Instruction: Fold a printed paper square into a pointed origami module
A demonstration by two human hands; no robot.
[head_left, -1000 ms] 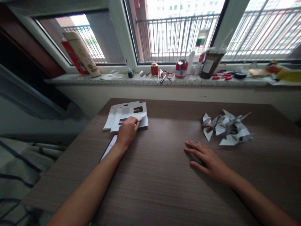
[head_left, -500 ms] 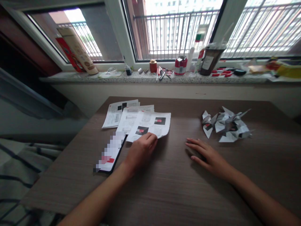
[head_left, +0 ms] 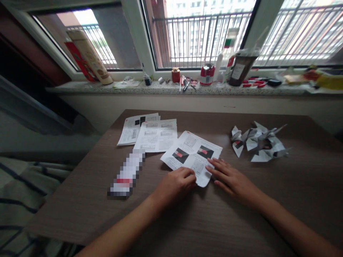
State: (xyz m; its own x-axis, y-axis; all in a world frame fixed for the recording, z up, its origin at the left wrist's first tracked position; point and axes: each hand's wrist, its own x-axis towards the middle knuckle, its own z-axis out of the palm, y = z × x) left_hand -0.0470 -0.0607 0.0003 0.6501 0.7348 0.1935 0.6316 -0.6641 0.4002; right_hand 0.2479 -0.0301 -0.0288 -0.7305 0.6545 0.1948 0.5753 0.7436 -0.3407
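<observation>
A printed sheet of paper (head_left: 191,142) with small photos lies at a slant in front of me, its near corner slightly raised. My left hand (head_left: 178,184) pinches the sheet's near edge, fingers closed on it. Over the right edge of the same sheet rests my right hand (head_left: 230,176), its fingers stretched out and apart, fingertips on or just above the paper. To the left is another printed sheet (head_left: 155,135), partly covering more printed sheets (head_left: 127,130). A blurred-out phone (head_left: 125,175) lies left of my left hand.
Several folded paper shapes (head_left: 264,142) cluster at the right of the brown table (head_left: 107,221). Along the windowsill (head_left: 166,88) stand a tan cylinder (head_left: 89,57), a red can (head_left: 207,75), a clear bottle (head_left: 225,57), a dark drink cup (head_left: 242,69) and small tools.
My left hand has drawn the top sheet right and toward me, off the other sheets, and the sheet has turned. My right hand has shifted slightly and now meets its right edge.
</observation>
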